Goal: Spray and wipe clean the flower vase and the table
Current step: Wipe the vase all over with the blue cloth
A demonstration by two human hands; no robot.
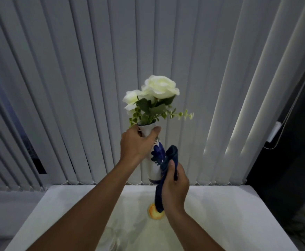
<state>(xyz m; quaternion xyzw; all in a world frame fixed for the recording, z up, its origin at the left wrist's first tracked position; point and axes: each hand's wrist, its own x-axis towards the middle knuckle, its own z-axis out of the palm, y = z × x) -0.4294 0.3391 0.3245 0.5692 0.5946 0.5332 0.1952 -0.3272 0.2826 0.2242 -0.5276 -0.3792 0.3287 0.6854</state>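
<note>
Right hand (174, 187) w/ cloth (167, 171), vase (156, 156) holds roses (159, 87).

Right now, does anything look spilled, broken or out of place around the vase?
Nothing looks spilled or broken. The vase is held up off the table by the left hand, tilted slightly, while the right hand holds a dark blue cloth against it.

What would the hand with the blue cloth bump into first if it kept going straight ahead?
Probably the vase. The right hand points its dark blue cloth at the vase's lower body, seemingly almost touching, though depth is unclear.
</note>
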